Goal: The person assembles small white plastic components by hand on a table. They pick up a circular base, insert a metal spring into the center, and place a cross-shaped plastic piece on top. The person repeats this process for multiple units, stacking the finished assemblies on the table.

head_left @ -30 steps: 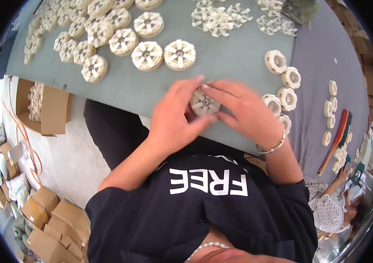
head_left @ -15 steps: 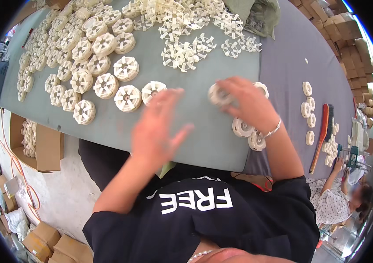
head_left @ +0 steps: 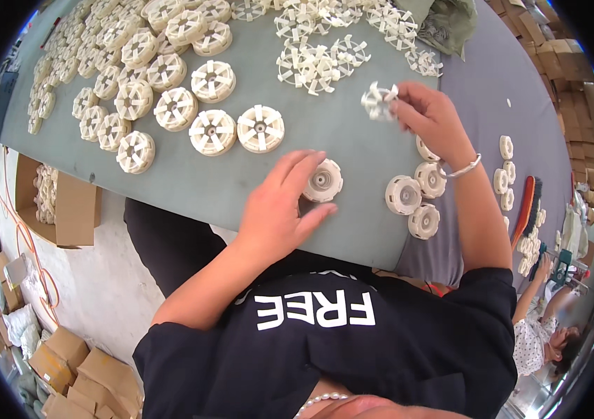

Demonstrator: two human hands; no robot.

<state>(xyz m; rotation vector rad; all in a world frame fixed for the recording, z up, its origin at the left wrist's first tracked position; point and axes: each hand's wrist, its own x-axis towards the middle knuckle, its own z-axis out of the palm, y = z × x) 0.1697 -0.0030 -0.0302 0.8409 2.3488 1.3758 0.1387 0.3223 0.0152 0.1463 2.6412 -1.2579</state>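
Observation:
My left hand [head_left: 279, 202] curls around the left side of a round cream plastic housing [head_left: 323, 181] lying on the table, its hollow face up. The thumb is at the lower edge and the fingertips at the upper one. My right hand [head_left: 428, 115] pinches a thin white plastic ring with tabs [head_left: 379, 102], held above the table and slightly blurred. A few similar open housings [head_left: 403, 195] lie below my right wrist. To the left of the hands, housings with white spoked tops [head_left: 261, 128] stand in loose rows.
Many finished-looking housings [head_left: 133, 98] crowd the far left of the table [head_left: 241, 188]. A heap of loose tabbed rings [head_left: 318, 63] lies at the far middle, near a green bag [head_left: 444, 24]. A brush [head_left: 526, 213] and more housings rest at right. An open carton [head_left: 77, 209] stands below left.
My right hand has let go of a round housing and now holds a tabbed ring farther up and right. My left hand has moved right to the housing. The view has shifted slightly.

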